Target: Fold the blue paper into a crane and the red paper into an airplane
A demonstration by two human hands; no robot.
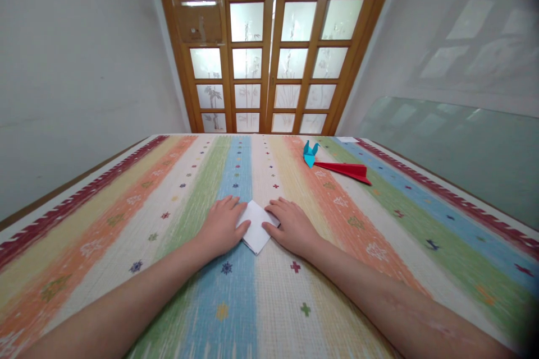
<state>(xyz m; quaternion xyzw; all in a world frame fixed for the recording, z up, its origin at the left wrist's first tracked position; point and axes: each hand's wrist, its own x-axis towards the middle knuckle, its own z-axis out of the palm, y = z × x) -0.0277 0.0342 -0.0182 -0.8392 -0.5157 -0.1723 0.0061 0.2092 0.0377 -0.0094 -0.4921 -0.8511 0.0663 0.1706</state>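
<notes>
A small white folded paper (255, 226), diamond-shaped, lies flat on the striped tablecloth (168, 247) in front of me. My left hand (222, 225) rests palm down on its left corner, fingers pressing the paper. My right hand (290, 225) lies palm down on its right corner, fingertips on the paper's edge. Both hands press rather than grip; the paper's side corners are hidden under the fingers.
A folded blue paper figure (310, 153) stands at the far right of the table, beside a red paper plane (346, 170). A white scrap (347, 139) lies at the far edge. A wooden glazed door (269, 50) and a leaning glass sheet (463, 151) stand beyond.
</notes>
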